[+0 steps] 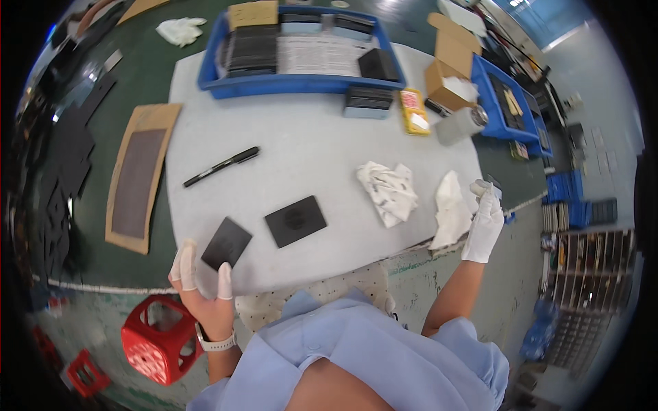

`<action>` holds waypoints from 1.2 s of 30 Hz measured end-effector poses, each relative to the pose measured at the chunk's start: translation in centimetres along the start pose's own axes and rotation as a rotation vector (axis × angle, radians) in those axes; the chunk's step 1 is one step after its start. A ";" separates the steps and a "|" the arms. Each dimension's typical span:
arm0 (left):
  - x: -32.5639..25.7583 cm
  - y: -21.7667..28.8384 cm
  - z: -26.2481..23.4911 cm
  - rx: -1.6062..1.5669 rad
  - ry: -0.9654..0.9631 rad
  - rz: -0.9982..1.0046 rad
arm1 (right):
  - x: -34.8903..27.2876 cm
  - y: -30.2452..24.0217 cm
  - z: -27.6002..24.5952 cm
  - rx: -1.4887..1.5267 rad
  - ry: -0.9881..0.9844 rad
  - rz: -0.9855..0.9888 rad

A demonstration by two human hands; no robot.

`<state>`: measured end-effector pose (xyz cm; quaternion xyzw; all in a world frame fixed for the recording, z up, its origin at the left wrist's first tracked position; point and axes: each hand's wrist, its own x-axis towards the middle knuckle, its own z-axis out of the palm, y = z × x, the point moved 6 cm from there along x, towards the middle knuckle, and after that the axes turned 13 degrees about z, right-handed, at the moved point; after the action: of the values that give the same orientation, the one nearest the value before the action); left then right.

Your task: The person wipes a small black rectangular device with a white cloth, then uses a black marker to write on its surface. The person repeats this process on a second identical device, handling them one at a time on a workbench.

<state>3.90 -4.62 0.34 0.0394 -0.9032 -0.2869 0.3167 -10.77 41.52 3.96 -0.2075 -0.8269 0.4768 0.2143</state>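
Fingers [186, 265] of the left hand [208, 306] seem to pinch a dark plate [228, 242] at the tabletop's [308, 144] near left, apparently mid-handling, the next move calling for steady edge grip; the far-reaching right hand's [484, 229] grasp I cannot tell.

On the table [308, 151], a marker pen [223, 166] lies behind the left plate [226, 240], a cloth [388, 195] lies to the right of the right plate [296, 220], and a tray [308, 85] stands at the back, behind all four.
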 end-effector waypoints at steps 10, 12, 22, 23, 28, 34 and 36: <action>1.5 2.7 3.5 -0.140 -0.106 0.038 | -1.6 1.0 -1.3 -0.650 0.055 -0.118; 1.6 3.7 4.1 -0.173 -0.132 0.051 | -1.5 2.0 -0.1 -0.745 0.035 -0.154; 2.0 7.0 5.5 -0.279 -0.184 0.179 | 0.0 3.4 -2.6 0.315 -0.138 0.360; 2.1 7.3 5.8 -0.298 -0.195 0.194 | -0.1 2.9 -2.6 0.427 -0.136 0.357; 2.6 8.4 5.9 -0.312 -0.214 0.202 | 0.5 2.3 -2.3 0.395 -0.103 0.187; 2.1 7.9 5.5 -0.304 -0.208 0.179 | -0.4 -1.7 1.3 -0.323 0.113 -0.222; 1.9 7.6 5.3 -0.308 -0.205 0.162 | -1.8 -2.7 3.0 -0.325 -0.014 -0.257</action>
<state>0.07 3.88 2.11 -0.1118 -0.8764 -0.3978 0.2475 -11.34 37.23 4.71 -0.1290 -0.9141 0.3071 0.2314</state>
